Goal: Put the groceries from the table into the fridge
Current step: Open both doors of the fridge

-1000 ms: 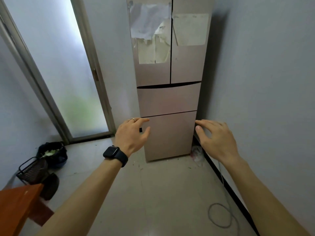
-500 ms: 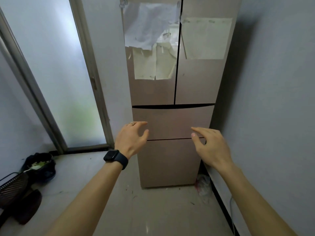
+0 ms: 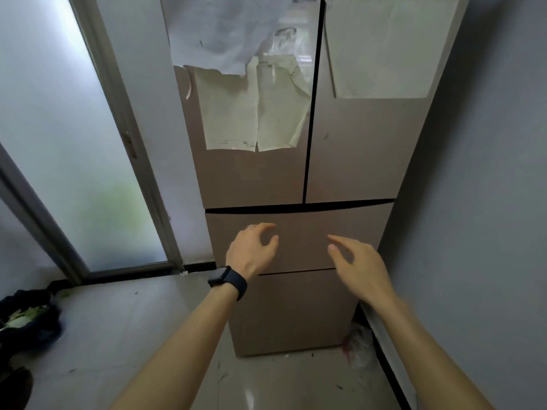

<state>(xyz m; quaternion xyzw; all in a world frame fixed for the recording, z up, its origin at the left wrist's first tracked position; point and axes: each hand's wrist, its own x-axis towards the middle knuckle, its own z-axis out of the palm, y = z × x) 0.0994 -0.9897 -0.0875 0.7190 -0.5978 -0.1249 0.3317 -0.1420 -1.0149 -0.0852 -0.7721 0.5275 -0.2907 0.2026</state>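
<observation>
- Reaching toward the fridge [image 3: 355, 161], the left grip [image 3: 251, 250] and right grip [image 3: 359, 269] are both released, fingers loosely spread and grasping nothing. They hang in front of the middle drawer [image 3: 299, 241]; whether they touch it I cannot tell.
- No groceries and no bench show in this view. The fridge stands in front, every door and drawer closed.
- The step in hand looks like opening the fridge, so that food can go in later.
- No handle shows. The likely hold is a door's edge, either at the dark gap above the drawer or along the seam [image 3: 313, 113] between the left door [image 3: 254, 176] and right door [image 3: 364, 149].
- Hook the fingertips behind that edge and pull steadily outward. Step back so the door has room to swing.
- The right door would open toward the wall [image 3: 488, 173] close beside it, so the left door probably swings freer.
- Loose papers [image 3: 251, 113] hang on the doors; keep the fingers below them.
</observation>
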